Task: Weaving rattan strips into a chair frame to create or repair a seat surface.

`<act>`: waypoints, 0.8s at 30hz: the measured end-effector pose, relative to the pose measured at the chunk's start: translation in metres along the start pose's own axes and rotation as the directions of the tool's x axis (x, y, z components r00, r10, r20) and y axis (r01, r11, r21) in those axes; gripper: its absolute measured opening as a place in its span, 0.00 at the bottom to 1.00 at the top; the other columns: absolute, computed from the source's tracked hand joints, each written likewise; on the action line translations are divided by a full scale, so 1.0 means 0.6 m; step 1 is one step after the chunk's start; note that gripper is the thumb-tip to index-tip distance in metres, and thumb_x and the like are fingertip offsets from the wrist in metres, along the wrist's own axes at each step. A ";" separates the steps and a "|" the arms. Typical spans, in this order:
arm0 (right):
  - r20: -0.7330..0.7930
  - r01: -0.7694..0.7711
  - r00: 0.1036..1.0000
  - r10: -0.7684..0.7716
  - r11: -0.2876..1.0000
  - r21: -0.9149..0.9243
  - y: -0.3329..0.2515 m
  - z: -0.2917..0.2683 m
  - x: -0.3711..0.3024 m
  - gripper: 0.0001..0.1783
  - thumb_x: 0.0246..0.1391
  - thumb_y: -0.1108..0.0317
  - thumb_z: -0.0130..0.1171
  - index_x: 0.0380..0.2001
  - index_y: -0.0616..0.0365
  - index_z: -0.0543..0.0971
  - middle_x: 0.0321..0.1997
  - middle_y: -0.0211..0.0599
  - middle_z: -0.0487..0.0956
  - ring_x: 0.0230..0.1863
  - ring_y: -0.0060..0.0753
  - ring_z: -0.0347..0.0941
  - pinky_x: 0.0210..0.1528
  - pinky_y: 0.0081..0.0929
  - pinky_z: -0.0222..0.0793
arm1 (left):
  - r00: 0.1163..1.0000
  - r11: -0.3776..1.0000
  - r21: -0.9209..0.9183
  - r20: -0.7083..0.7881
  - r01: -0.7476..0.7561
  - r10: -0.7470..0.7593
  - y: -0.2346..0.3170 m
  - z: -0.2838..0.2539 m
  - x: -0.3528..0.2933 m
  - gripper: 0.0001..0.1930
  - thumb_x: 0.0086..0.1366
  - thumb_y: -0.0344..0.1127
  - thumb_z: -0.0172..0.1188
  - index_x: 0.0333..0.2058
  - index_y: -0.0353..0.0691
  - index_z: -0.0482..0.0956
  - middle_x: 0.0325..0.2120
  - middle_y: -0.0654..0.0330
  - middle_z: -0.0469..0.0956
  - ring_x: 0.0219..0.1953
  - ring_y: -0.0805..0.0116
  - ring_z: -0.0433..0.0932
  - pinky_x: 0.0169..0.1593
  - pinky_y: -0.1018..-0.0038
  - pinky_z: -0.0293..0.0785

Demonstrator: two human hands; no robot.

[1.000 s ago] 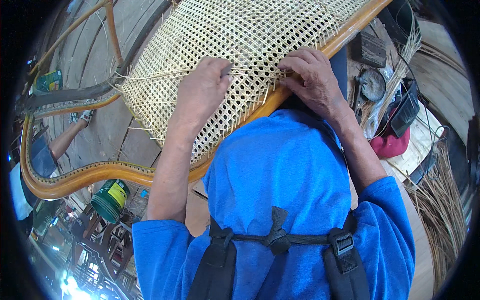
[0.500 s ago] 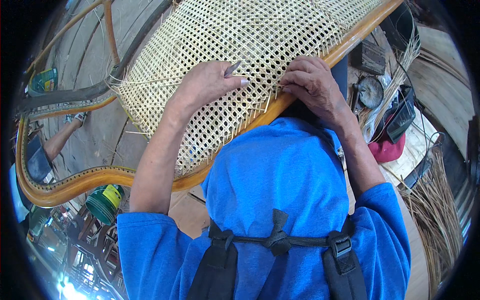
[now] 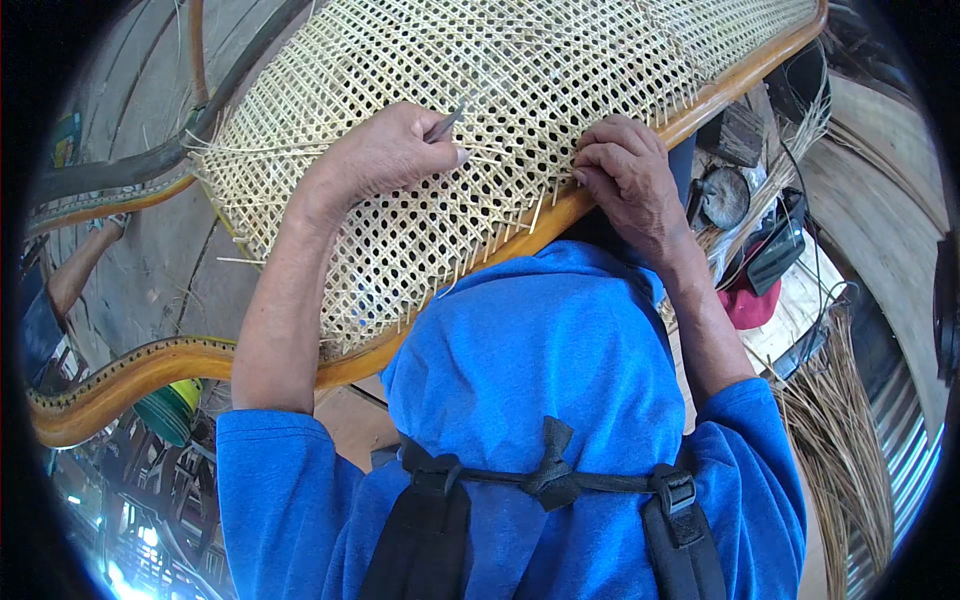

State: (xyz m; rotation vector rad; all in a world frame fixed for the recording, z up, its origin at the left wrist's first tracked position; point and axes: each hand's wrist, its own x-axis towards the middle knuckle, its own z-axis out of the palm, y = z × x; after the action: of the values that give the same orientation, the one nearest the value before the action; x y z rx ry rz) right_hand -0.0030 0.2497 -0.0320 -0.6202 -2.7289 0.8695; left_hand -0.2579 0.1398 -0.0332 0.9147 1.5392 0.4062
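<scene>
- Left hand (image 3: 385,152): fingers curled shut round a thin grey tool (image 3: 445,124), whose tip sticks out past the knuckles and lies flat against the cane; a low grip like that probably lets the point slip under a strand.
- Right hand (image 3: 628,178): fingertips bent down and pinched on the weave (image 3: 520,70) right at the frame (image 3: 600,195); whether they hold a single strand cannot be told. Pressing there looks meant to steady the mesh beside the stub ends.
- The weave is pale open-mesh cane stretched in a curved orange wooden frame, lying across the person's front, tilted up to the right, with loose strand ends bristling at its left edge.
- Both forearms rise from the blue sleeves, left wrist arched over the panel, right wrist cocked at the rim.
- To the right: a bundle of dry cane (image 3: 835,440), a red cloth (image 3: 745,305) and dark tools.
</scene>
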 end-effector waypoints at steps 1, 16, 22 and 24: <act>-0.021 -0.008 1.000 0.008 1.000 -0.022 -0.004 0.002 -0.001 0.06 0.46 0.70 0.61 0.31 0.53 0.77 0.40 0.32 0.76 0.49 0.39 0.70 0.52 0.36 0.63 | 1.000 1.000 -0.027 0.003 0.011 -0.011 0.002 -0.001 -0.002 0.19 0.58 0.42 0.61 0.15 0.44 0.63 0.11 0.70 0.63 0.14 0.82 0.63 0.18 0.80 0.60; -0.028 -0.057 0.998 0.054 0.991 -0.121 -0.022 0.009 0.005 0.06 0.45 0.70 0.60 0.28 0.55 0.74 0.40 0.31 0.76 0.50 0.39 0.70 0.54 0.35 0.62 | 0.997 0.995 -0.093 0.073 0.042 -0.035 -0.011 -0.016 0.008 0.13 0.56 0.37 0.60 0.17 0.41 0.70 0.12 0.68 0.69 0.14 0.81 0.68 0.19 0.82 0.66; 0.091 -0.023 0.996 0.021 1.000 0.021 0.004 -0.012 0.011 0.06 0.48 0.68 0.58 0.31 0.56 0.76 0.41 0.34 0.76 0.48 0.41 0.70 0.53 0.35 0.63 | 0.999 0.998 -0.046 0.030 0.034 -0.032 -0.007 -0.014 0.006 0.12 0.56 0.37 0.58 0.17 0.40 0.69 0.12 0.67 0.69 0.14 0.80 0.68 0.19 0.79 0.66; 0.127 0.026 0.990 -0.053 0.978 0.207 0.015 -0.032 0.012 0.08 0.48 0.70 0.58 0.35 0.56 0.79 0.40 0.37 0.76 0.47 0.42 0.71 0.51 0.36 0.65 | 0.999 1.000 -0.031 0.054 0.005 -0.003 -0.007 -0.015 0.009 0.12 0.55 0.37 0.57 0.17 0.40 0.69 0.12 0.66 0.70 0.14 0.79 0.68 0.19 0.79 0.66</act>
State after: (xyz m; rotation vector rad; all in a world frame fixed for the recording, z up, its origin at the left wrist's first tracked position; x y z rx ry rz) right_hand -0.0001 0.2694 -0.0215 -0.4811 -2.7055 1.2027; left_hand -0.2678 0.1432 -0.0380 0.8913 1.4814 0.3982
